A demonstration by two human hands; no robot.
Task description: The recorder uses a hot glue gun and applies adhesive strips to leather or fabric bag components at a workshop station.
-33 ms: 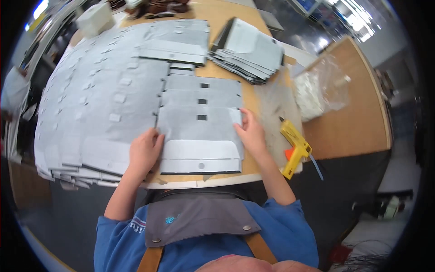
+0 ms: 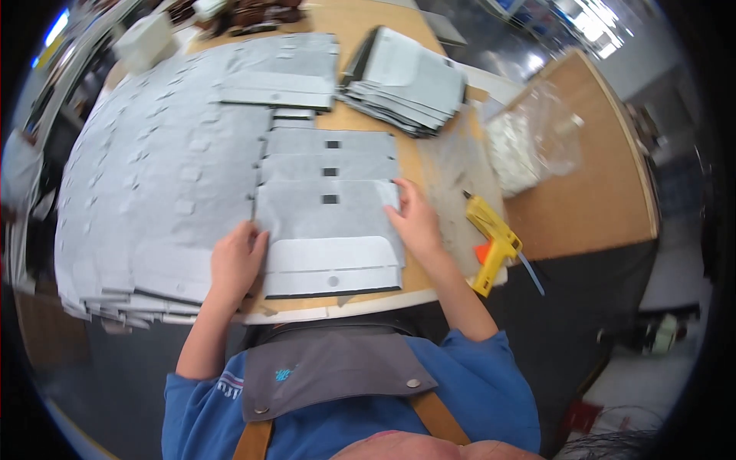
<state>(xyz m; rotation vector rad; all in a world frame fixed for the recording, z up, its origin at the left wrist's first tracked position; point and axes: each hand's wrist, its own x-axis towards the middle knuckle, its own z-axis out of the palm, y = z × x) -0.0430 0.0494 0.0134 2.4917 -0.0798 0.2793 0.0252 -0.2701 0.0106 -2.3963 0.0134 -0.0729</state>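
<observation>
In front of me lies a flat grey panel (image 2: 328,222) with a white flap-shaped piece, a small round grey spot and a dark lower edge. It overlaps more grey panels (image 2: 295,143) behind it, each with a small black square. My left hand (image 2: 236,259) rests against the panel's left edge, fingers curled and closed; whatever lies between them is hidden. At the upper right corner, my right hand (image 2: 414,218) closes thumb and fingers on the panel's edge. To the left spreads a broad layer of overlapping grey panels (image 2: 138,207).
A yellow glue gun (image 2: 494,244) lies at the table's right edge. Behind it sits a clear plastic bag (image 2: 517,149) of white pieces beside a wooden board (image 2: 606,176). A fanned stack of grey panels (image 2: 410,84) and a white block (image 2: 146,42) stand farther back.
The whole view has shifted slightly, so the table contents appear farther left. Both hands stay at the same edges of the panel.
</observation>
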